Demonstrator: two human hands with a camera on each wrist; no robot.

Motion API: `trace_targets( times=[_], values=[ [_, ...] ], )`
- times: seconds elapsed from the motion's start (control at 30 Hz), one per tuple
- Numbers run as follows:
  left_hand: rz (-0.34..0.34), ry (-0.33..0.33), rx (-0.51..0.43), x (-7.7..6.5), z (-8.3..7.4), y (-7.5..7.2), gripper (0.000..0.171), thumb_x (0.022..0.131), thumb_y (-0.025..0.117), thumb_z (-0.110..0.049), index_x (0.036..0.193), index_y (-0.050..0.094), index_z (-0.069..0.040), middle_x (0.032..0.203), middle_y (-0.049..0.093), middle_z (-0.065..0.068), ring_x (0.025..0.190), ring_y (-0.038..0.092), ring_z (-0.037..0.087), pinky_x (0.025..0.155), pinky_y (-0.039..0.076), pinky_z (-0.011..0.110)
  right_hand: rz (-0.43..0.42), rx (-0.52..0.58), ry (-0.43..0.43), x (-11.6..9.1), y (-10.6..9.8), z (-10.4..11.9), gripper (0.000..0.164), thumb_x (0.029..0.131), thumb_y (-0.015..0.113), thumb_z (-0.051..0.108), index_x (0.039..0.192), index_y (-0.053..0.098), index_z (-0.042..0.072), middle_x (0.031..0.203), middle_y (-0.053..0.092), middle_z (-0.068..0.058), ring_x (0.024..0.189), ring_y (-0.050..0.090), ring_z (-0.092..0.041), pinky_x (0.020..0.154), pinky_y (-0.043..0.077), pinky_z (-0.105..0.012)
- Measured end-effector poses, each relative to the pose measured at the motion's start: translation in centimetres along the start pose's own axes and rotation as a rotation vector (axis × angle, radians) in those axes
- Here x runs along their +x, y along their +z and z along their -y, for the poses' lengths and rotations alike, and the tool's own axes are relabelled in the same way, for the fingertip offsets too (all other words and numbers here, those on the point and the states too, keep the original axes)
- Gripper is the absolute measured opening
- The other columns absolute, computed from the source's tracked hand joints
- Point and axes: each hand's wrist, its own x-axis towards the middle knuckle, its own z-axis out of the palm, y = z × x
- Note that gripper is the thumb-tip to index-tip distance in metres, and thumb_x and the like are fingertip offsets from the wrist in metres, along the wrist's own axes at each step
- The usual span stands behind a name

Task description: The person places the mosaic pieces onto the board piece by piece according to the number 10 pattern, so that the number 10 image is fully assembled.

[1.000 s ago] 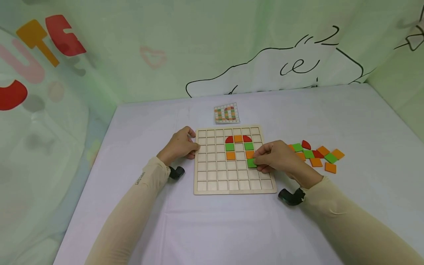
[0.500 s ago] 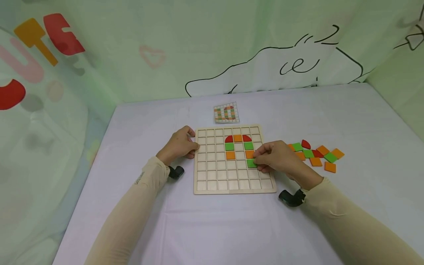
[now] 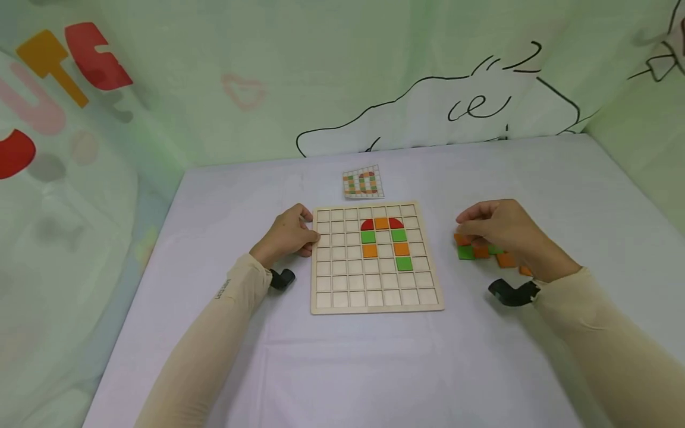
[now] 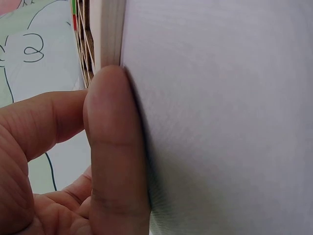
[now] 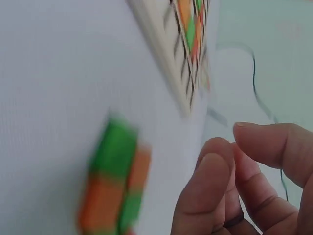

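A wooden grid board (image 3: pixel 377 302) lies flat on the table, bearing several orange and green square tiles and two red quarter-round tiles (image 3: pixel 367 225) in an arch. My left hand (image 3: pixel 286 236) rests at its left edge. In the left wrist view the thumb (image 4: pixel 115 122) lies straight against the board's side, the index finger just behind. My right hand (image 3: pixel 508 232) is over the loose tiles right of the board, partly hiding them. In the right wrist view its thumb and fingertips stand close together with no tile showing between them. Blurred green (image 5: pixel 115 149) and orange tiles lie below.
A small printed pattern card (image 3: pixel 363 182) lies behind the board. Black wrist cameras (image 3: pixel 514 292) hang under both wrists. A printed curtain (image 3: pixel 257 71) rises at the table's back.
My right hand has left the green tile in the arch's right column and moved right over the loose tiles. That green tile now lies uncovered in its square. The left hand stays at the edge.
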Motion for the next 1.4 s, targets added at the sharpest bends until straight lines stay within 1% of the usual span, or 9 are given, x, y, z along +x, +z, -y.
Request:
trace_targets(
  times=[0.17,0.23,0.33,0.5,0.7,0.9,1.2,1.3,1.4],
  values=[
    [0.0,0.0,-0.005,0.0,0.1,-0.1,0.04,0.097,0.071,-0.004,0.13,0.048,-0.003,0.107,0.058,0.016,0.076,0.067,0.02,0.068,0.065,0.03,-0.012,-0.065,0.02,0.7,-3.1,-1.6,0.044,0.103,0.066,0.026,0.133,0.058,-0.005,0.099,0.071,-0.006,0.089,0.066,-0.022,0.076,0.061,-0.028],
    [0.001,-0.001,-0.006,0.0,0.1,-0.1,0.04,0.097,0.071,-0.005,0.13,0.048,-0.003,0.107,0.058,0.016,0.076,0.067,0.02,0.068,0.065,0.03,-0.003,-0.098,0.031,0.9,-3.9,-2.3,0.046,0.103,0.066,0.028,0.133,0.058,-0.006,0.1,0.072,-0.006,0.09,0.067,-0.023,0.075,0.058,-0.029],
    [0.003,-0.004,-0.006,0.1,0.2,-0.1,0.041,0.096,0.071,-0.004,0.13,0.048,-0.003,0.109,0.058,0.017,0.076,0.068,0.02,0.068,0.065,0.03,0.013,-0.159,0.062,1.2,-4.5,-3.1,0.049,0.101,0.069,0.031,0.13,0.059,-0.007,0.099,0.073,-0.007,0.089,0.066,-0.025,0.073,0.055,-0.031],
    [0.003,-0.005,-0.006,0.2,0.2,0.0,0.041,0.096,0.071,-0.005,0.13,0.048,-0.004,0.111,0.057,0.017,0.077,0.069,0.021,0.068,0.065,0.03,0.008,-0.244,0.108,1.7,-4.4,-3.9,0.051,0.096,0.074,0.034,0.123,0.064,-0.007,0.093,0.071,-0.009,0.085,0.063,-0.027,0.067,0.055,-0.033],
    [-0.002,-0.003,0.001,0.2,0.2,0.0,0.041,0.096,0.071,-0.005,0.13,0.049,-0.004,0.109,0.058,0.017,0.076,0.069,0.021,0.067,0.065,0.03,-0.027,-0.298,0.099,2.0,-4.0,-3.8,0.043,0.093,0.076,0.032,0.113,0.07,-0.006,0.089,0.071,-0.01,0.082,0.061,-0.029,0.064,0.053,-0.033],
    [0.0,-0.003,0.002,0.2,0.2,0.0,0.041,0.096,0.071,-0.005,0.13,0.049,-0.004,0.109,0.058,0.017,0.076,0.069,0.02,0.067,0.065,0.03,-0.047,-0.342,0.108,1.9,-3.6,-3.4,0.039,0.092,0.076,0.031,0.107,0.07,-0.004,0.088,0.068,-0.012,0.082,0.058,-0.03,0.062,0.051,-0.033],
    [-0.001,-0.004,0.005,0.1,0.0,0.0,0.041,0.096,0.071,-0.005,0.13,0.048,-0.004,0.109,0.058,0.017,0.075,0.068,0.02,0.067,0.065,0.03,-0.064,-0.353,0.062,1.6,-3.5,-3.6,0.034,0.093,0.075,0.032,0.102,0.07,-0.001,0.084,0.067,-0.009,0.08,0.057,-0.029,0.061,0.05,-0.033],
    [0.0,-0.002,0.004,0.1,0.0,0.0,0.041,0.096,0.071,-0.005,0.13,0.048,-0.004,0.107,0.059,0.016,0.075,0.068,0.02,0.067,0.065,0.03,-0.075,-0.331,0.039,1.5,-3.4,-3.7,0.035,0.093,0.075,0.031,0.105,0.068,-0.001,0.085,0.067,-0.009,0.079,0.058,-0.028,0.061,0.05,-0.033],
    [-0.001,-0.002,0.003,0.1,0.1,0.0,0.04,0.096,0.071,-0.005,0.129,0.049,-0.004,0.105,0.059,0.016,0.075,0.068,0.02,0.066,0.065,0.029,-0.08,-0.279,0.02,1.5,-3.2,-3.9,0.036,0.093,0.076,0.03,0.111,0.065,0.0,0.089,0.07,-0.009,0.078,0.062,-0.026,0.063,0.053,-0.034]
  ],
)
